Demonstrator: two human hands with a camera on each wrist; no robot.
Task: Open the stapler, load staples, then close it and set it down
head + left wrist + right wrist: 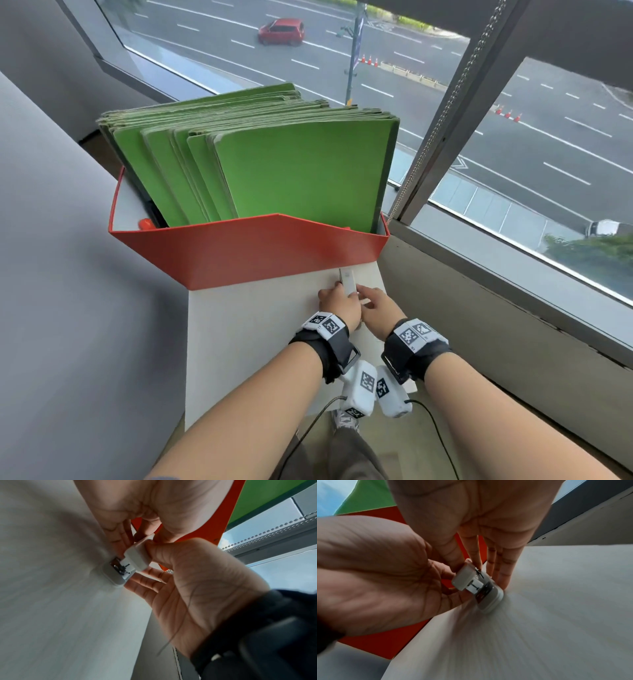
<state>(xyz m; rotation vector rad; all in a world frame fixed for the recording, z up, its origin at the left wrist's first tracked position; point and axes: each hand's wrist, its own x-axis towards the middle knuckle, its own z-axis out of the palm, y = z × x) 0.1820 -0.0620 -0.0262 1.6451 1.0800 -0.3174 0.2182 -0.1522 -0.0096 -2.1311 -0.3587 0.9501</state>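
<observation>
A small white stapler (pixel 348 282) lies on the white table (pixel 239 342) near its far right corner, just in front of the red box. My left hand (pixel 337 291) holds it from the left and my right hand (pixel 368 298) from the right. In the left wrist view the stapler (pixel 135 558) shows its rear end, the white top raised a little off the grey base, with metal and a spring in the gap. The right thumb (pixel 154 553) presses on the top. In the right wrist view the stapler (pixel 464 580) sits between straight right fingers (pixel 498 566) and the left hand (pixel 385 574).
A red box (pixel 257 253) full of upright green folders (pixel 301 171) fills the far end of the table. A window (pixel 513 154) with a bead chain (pixel 445 109) runs along the right. A grey wall (pixel 51 240) stands on the left.
</observation>
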